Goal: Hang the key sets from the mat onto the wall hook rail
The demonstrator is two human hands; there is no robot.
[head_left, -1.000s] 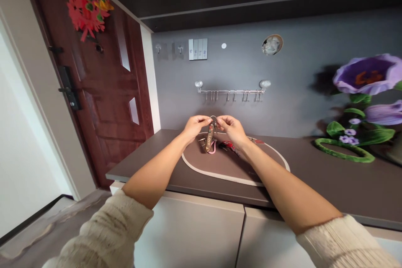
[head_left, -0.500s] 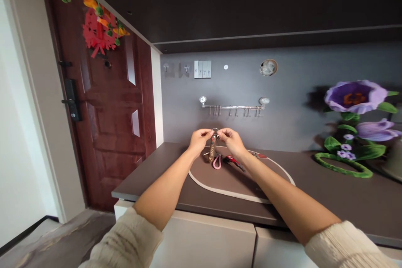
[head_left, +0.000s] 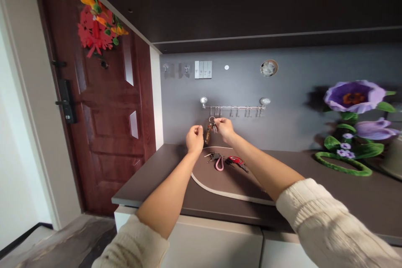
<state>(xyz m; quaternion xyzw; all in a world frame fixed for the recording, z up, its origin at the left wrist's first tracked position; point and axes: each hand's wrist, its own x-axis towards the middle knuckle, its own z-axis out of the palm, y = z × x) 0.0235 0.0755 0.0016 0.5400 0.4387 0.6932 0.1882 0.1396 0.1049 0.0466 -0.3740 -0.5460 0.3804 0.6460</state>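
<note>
Held up before the left end of the clear, glossy hook rail (head_left: 234, 108): a key ring (head_left: 212, 122), round and metallic, with shiny metal keys (head_left: 215, 128) and a narrow brown strap (head_left: 207, 135) lettered "Love" in pale gold. Pinched in the right hand (head_left: 225, 128), with grip closed on the key ring. Just beside the strap, the curled left hand (head_left: 195, 138), contents of that grip impossible to tell. Below the hook rail, on the smooth dark desk (head_left: 150, 180): a pale-edged brown mat (head_left: 220, 184), bearing a pink loop (head_left: 220, 165) and red-and-black key bunch (head_left: 236, 161). Right of the hook rail: plush purple flowers (head_left: 375, 127).
</note>
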